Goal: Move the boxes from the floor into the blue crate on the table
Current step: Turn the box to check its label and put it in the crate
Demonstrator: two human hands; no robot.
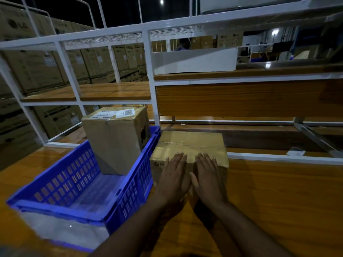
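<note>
- White metal rack (148,58) with wooden shelves, rising behind everything at the far edge.
- Wooden table (278,201), carrying the crate and 1 loose box.
- Blue crate (130,197) on the table's left part, slotted walls, near floor area bare.
- Tall box (115,141) with a barcode label, upright in the crate's far end; 1 box already delivered.
- Taped box (191,145) on the table, outside the crate and just beside its right wall, apparently touching.
- Left hand (174,177) and right hand (206,177) side by side, fingers extended and flat against the taped box's near face, curling around nothing.
- Judged risk: flat palms give no real hold, so a lift from here could slip; a sideways shove would jam the taped box against the crate wall or skid the crate.
- Judged risk: a careless drop-in could knock the tall box over.
</note>
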